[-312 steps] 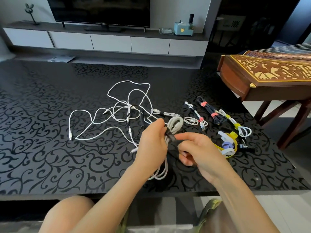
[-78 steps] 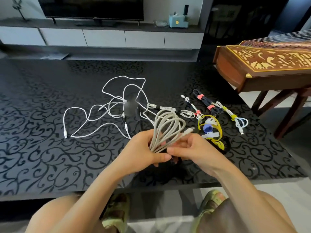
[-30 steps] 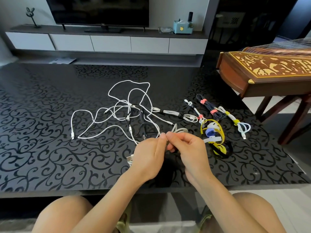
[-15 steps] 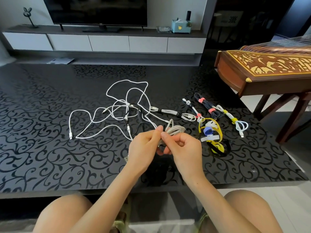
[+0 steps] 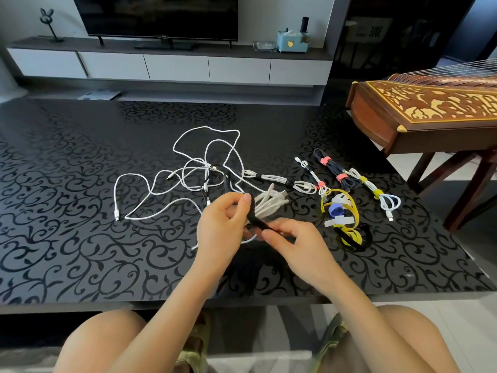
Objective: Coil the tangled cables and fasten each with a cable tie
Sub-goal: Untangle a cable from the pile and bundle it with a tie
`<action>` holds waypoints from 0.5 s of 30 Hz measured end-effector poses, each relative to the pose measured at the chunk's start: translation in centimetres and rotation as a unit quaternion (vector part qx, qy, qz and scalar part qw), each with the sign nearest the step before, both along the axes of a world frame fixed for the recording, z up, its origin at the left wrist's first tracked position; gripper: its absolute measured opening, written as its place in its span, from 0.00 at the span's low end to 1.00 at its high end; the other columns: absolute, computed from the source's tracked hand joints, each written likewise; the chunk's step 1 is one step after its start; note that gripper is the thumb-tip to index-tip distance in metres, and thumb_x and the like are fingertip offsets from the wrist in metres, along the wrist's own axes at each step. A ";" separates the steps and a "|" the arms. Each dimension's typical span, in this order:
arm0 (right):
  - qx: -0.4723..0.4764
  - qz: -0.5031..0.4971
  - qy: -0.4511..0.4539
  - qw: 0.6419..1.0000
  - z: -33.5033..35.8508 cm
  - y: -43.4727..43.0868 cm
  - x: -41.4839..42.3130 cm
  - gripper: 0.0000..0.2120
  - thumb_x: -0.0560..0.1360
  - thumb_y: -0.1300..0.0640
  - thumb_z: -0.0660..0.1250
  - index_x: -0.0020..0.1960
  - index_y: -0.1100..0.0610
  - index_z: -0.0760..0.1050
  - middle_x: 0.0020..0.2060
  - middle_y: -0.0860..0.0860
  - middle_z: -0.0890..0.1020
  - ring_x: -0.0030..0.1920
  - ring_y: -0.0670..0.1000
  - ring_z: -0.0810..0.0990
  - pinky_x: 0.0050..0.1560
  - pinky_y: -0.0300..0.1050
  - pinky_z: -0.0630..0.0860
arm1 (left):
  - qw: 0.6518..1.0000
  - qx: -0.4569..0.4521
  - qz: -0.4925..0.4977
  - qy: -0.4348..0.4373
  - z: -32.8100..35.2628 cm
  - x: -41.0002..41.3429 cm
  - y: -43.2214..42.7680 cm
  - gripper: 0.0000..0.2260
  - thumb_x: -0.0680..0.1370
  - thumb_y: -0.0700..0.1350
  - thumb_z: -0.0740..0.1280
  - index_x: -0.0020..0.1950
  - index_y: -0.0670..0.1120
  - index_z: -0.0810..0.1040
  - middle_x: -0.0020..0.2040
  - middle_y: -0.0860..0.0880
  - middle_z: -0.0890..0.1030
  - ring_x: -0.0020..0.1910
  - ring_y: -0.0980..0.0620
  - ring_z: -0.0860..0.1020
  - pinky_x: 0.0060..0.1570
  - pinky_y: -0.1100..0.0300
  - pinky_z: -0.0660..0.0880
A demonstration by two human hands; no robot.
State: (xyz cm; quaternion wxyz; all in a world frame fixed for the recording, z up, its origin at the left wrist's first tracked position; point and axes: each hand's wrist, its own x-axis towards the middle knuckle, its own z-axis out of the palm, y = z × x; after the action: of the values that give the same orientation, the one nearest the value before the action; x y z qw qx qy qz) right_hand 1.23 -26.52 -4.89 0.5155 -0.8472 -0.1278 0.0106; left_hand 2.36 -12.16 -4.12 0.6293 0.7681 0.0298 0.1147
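Fingers of the left hand (image 5: 220, 224) curl round a coiled beige cable (image 5: 269, 204) just above the table (image 5: 80, 238), while the right hand (image 5: 298, 243) pinches the black cable tie (image 5: 256, 220) stretched across it. Tangled white cables (image 5: 188, 181) lie beyond on the table; the logo on the television (image 5: 161, 14) is too small to read.

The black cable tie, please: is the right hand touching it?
Touching: the head view shows the right hand pinching the black cable tie at its lower end.

Black tie (image 5: 256, 221) over coiled cable (image 5: 271, 205), two-handed grip
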 end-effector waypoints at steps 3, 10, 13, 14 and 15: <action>-0.126 -0.036 -0.092 0.987 -0.7 -1.3 0.4 0.07 0.74 0.49 0.68 0.46 0.50 0.84 0.42 0.39 0.78 0.48 0.43 0.73 0.50 0.37 0.69 | 0.999 0.046 -0.012 -0.017 0.0 -0.1 0.5 0.10 0.79 0.49 0.63 0.40 0.51 0.79 0.27 0.51 0.78 0.26 0.55 0.77 0.37 0.49 0.79; 0.061 0.028 0.118 0.991 1.1 -2.8 -0.3 0.12 0.74 0.69 0.66 0.36 0.58 0.82 0.27 0.51 0.79 0.28 0.44 0.74 0.34 0.36 0.72 | 0.971 0.168 -0.129 -0.107 -0.1 -1.3 1.0 0.09 0.77 0.52 0.64 0.36 0.59 0.75 0.38 0.55 0.78 0.37 0.54 0.75 0.38 0.64 0.70; 0.216 0.088 0.224 0.946 1.5 -3.5 -0.5 0.11 0.68 0.69 0.67 0.45 0.60 0.84 0.39 0.56 0.85 0.39 0.49 0.83 0.42 0.38 0.78 | 0.957 0.172 -0.189 -0.136 -0.2 -1.7 1.3 0.08 0.76 0.54 0.63 0.36 0.59 0.74 0.38 0.57 0.77 0.39 0.54 0.76 0.40 0.58 0.72; 0.246 0.096 0.245 0.933 1.6 -3.7 -0.4 0.11 0.68 0.67 0.67 0.46 0.60 0.84 0.43 0.57 0.85 0.43 0.51 0.83 0.45 0.39 0.78 | 0.952 0.184 -0.199 -0.142 -0.4 -2.0 1.3 0.08 0.76 0.54 0.63 0.37 0.59 0.75 0.38 0.58 0.77 0.38 0.55 0.76 0.40 0.56 0.73; 0.258 0.097 0.256 0.927 1.6 -3.8 -0.4 0.09 0.68 0.66 0.69 0.47 0.60 0.84 0.44 0.58 0.85 0.45 0.51 0.84 0.46 0.39 0.78 | 0.948 0.195 -0.205 -0.147 -0.4 -2.1 1.3 0.07 0.76 0.54 0.63 0.38 0.58 0.75 0.38 0.58 0.77 0.38 0.55 0.77 0.40 0.55 0.73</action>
State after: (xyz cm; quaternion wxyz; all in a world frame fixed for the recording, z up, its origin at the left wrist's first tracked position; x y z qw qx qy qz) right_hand 0.78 -30.33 -3.25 0.7281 -0.6369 -0.0712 0.2432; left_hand 0.21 -10.81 -4.52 0.4743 0.8399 -0.2446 0.0984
